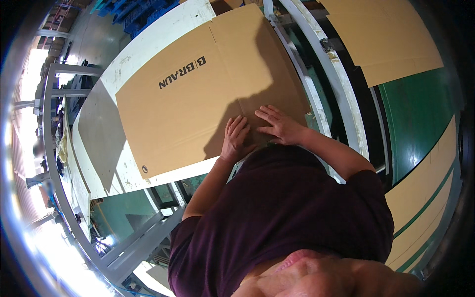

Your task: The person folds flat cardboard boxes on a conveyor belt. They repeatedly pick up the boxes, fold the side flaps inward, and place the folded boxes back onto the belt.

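A flat brown cardboard sheet (183, 114) with dark printing lies across a white tabletop (99, 133). A short slit runs in from its far edge, and a small round mark sits at its near left corner. My left hand (236, 137) rests on the sheet's near edge, its fingers stretched out flat. Just to the right, my right hand (279, 124) touches the same sheet with fingers spread. Neither hand has anything gripped in it. My shadow falls over the sheet around both hands.
Right of the table run white metal rails (346, 84). Beyond them another cardboard sheet (391, 39) lies above a green surface (415, 119), with more cardboard (420, 193) at the lower right. Blue pallets (138, 15) stand at the far left. A grey frame (52, 123) borders the left side.
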### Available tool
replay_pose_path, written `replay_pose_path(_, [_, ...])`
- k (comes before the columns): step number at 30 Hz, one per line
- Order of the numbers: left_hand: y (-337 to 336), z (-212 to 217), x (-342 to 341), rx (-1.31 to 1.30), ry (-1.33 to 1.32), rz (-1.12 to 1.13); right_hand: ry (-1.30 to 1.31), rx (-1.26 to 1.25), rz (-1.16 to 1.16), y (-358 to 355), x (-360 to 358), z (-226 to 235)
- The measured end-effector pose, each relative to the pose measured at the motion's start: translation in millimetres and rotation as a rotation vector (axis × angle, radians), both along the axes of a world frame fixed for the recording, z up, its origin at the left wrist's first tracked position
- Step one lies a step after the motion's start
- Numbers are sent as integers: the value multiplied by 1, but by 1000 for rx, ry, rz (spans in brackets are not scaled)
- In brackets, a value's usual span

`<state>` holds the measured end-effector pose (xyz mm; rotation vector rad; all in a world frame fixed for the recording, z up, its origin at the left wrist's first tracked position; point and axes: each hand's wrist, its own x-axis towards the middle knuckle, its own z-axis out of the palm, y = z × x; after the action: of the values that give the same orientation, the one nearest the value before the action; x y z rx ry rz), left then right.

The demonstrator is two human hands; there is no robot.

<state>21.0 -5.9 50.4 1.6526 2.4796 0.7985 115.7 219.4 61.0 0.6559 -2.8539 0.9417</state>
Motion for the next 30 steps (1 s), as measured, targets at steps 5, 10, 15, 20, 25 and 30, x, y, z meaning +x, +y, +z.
replay_pose_path(5, [9, 12, 6, -129, 32, 36, 204, -93, -432, 94, 36, 5])
replay_pose_path(10, [14, 22, 20, -344, 121, 74, -19, 470, -1537, 281, 111, -40])
replay_pose_path(15, [21, 28, 15, -411, 135, 38, -270, 790, -1634, 354, 144, -120])
replay_pose_path(20, [19, 32, 20, -414, 80, 79, -229, 809, -1389, 379, 130, -114])
replay_pose_path(25, [12, 20, 22, -350, 81, 98, 158, 538, -1317, 338, 126, 7])
replay_pose_path(30, [14, 23, 17, -355, 57, 75, 791, 392, -1377, 238, 144, 189])
